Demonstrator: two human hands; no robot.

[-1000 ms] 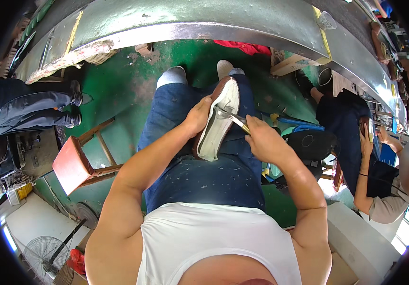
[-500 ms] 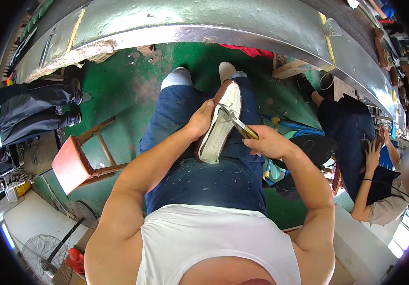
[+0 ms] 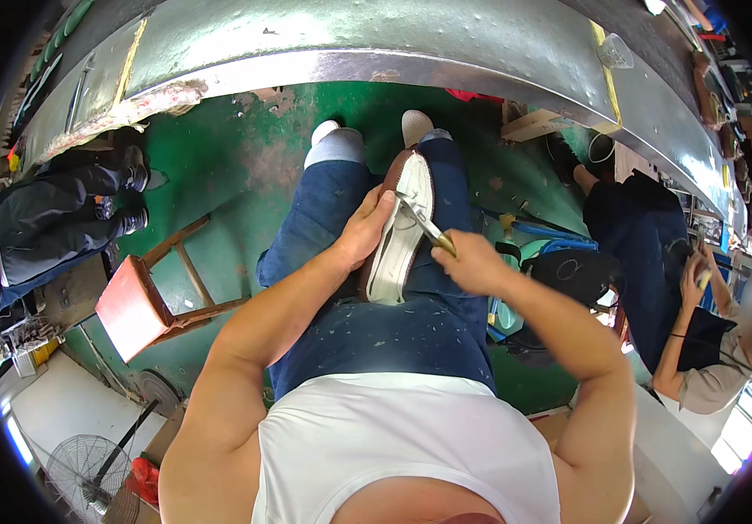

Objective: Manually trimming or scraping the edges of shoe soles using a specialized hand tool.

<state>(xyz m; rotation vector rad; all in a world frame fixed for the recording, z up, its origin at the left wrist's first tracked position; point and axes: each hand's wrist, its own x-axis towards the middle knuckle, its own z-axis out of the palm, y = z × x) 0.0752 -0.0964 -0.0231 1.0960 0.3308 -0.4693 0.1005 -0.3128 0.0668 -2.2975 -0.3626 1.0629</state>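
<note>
Across my lap rests a shoe [image 3: 391,264] with its underside up; the bottom is white and a brown upper shows along its edges. My left hand [image 3: 364,229] is closed round the shoe's left side, thumb near the middle of the sole. In my right hand [image 3: 472,264] is a pair of pincers [image 3: 428,229] with brassy handles. Their metal head touches or hovers just over the white bottom beside my left thumb; I cannot tell which. My right fingers hide most of the handles.
A metal-topped bench [image 3: 376,68] curves across in front. To the left stands a wooden stool [image 3: 144,306] with a reddish seat, near another person's legs [image 3: 70,205]. A seated co-worker [image 3: 699,349] is at the right. Behind on the left is a fan [image 3: 88,476].
The pincers' head has swung left toward my left thumb, and my right hand has shifted slightly back and left. My left knee has moved a little; the shoe stays on my lap.
</note>
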